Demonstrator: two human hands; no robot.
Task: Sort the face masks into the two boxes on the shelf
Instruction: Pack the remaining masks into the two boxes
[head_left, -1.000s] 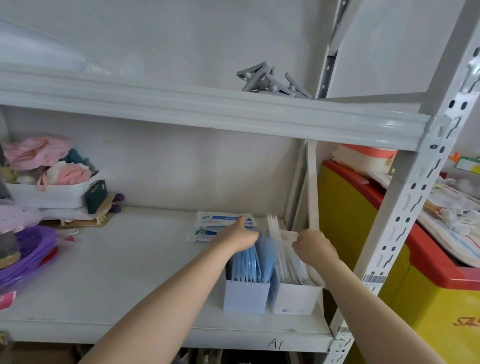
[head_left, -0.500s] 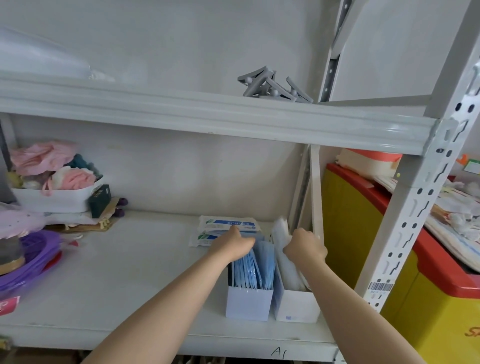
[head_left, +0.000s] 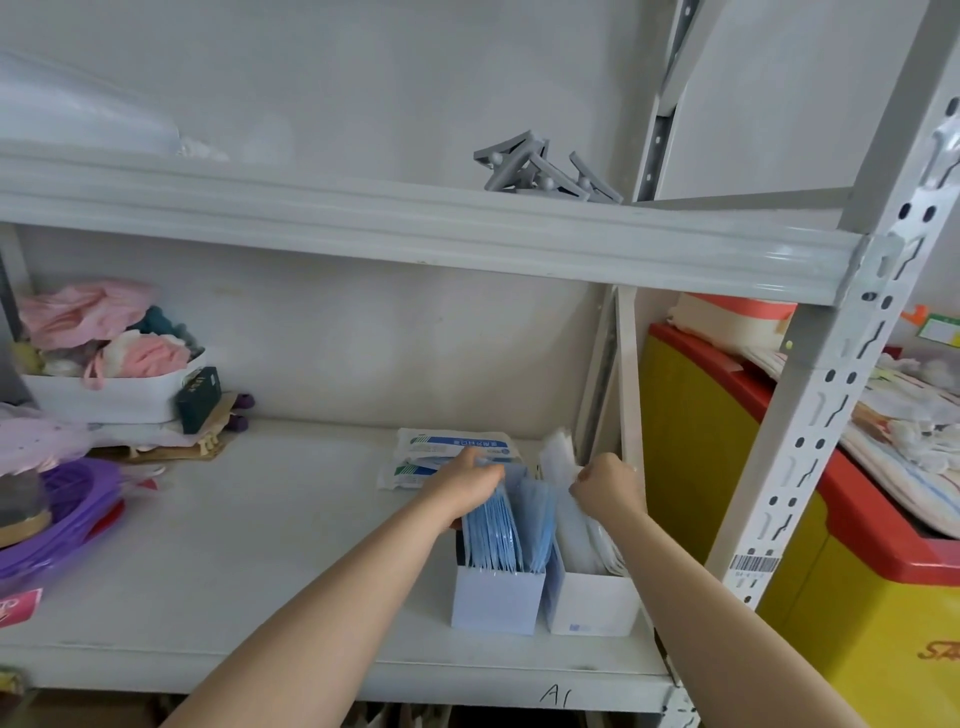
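Note:
Two small boxes stand side by side at the right of the shelf (head_left: 291, 525). The left box (head_left: 496, 603) is pale blue and holds upright blue face masks (head_left: 501, 535). The right box (head_left: 592, 605) is white and holds white face masks (head_left: 582, 535). My left hand (head_left: 467, 483) curls over the tops of the blue masks at the back of the left box. My right hand (head_left: 605, 483) is closed around the top edges of the white masks. Two sealed mask packets (head_left: 447, 449) lie flat behind the boxes.
The upper shelf beam (head_left: 415, 228) hangs just above, with grey clips (head_left: 540, 174) on it. A white bin of pink cloth (head_left: 109, 374) and a purple basket (head_left: 67, 514) sit at the left. The shelf upright (head_left: 810, 395) and a yellow-red chest (head_left: 831, 519) are at the right.
Both hands have stayed on the mask tops. The right hand has pushed the white masks down and together in the right box. The view has shifted slightly.

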